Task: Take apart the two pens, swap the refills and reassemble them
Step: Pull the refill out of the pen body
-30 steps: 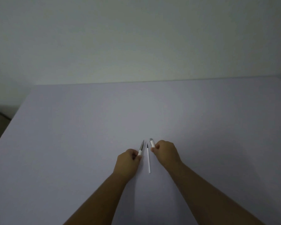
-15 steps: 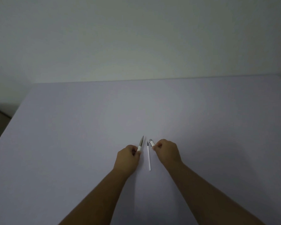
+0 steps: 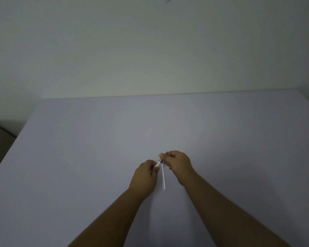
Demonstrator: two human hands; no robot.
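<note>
My left hand [image 3: 145, 172] grips one white pen part [image 3: 158, 163], whose front end points up and right. My right hand [image 3: 177, 162] pinches the other end of that part at its fingertips, where a small dark tip [image 3: 166, 152] pokes out. The two hands meet over the pen above the table. A thin white refill [image 3: 163, 177] with a dark tip lies flat on the pale lilac table [image 3: 96, 148] between my wrists, pointing away from me. Most of the held pen is hidden inside my fists.
The table runs to a plain wall at the back. Its left edge drops off to a dark floor [image 3: 0, 139], and its right corner shows at the far right.
My hands came together: the two pen parts that were held apart now meet between my fingertips. The refill on the table has not moved.
</note>
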